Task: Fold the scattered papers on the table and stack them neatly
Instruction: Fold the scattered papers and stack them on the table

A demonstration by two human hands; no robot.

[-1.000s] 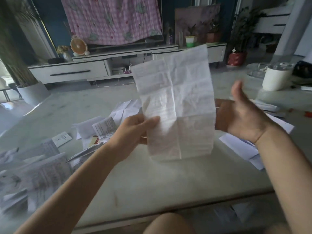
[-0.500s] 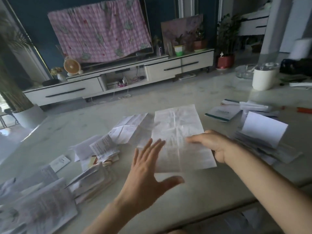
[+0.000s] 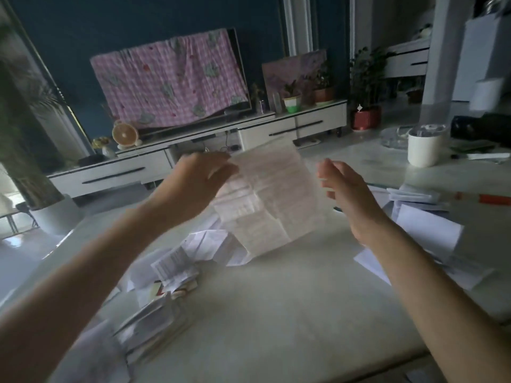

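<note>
Fingers of my left grip (image 3: 199,179) pinch the top left corner of the sheet (image 3: 272,200), held up over the counter (image 3: 276,313) above the loose papers (image 3: 177,266), my right grip (image 3: 345,194) open just beside its right edge; thin, limp and creased, I judge it wants a light hold at both top corners.

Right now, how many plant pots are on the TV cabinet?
2. A green-and-white pot stands toward the right end of the cabinet; a brown pot stands just right of it. The red pot beyond is on the floor. Small ones may be hidden.
</note>
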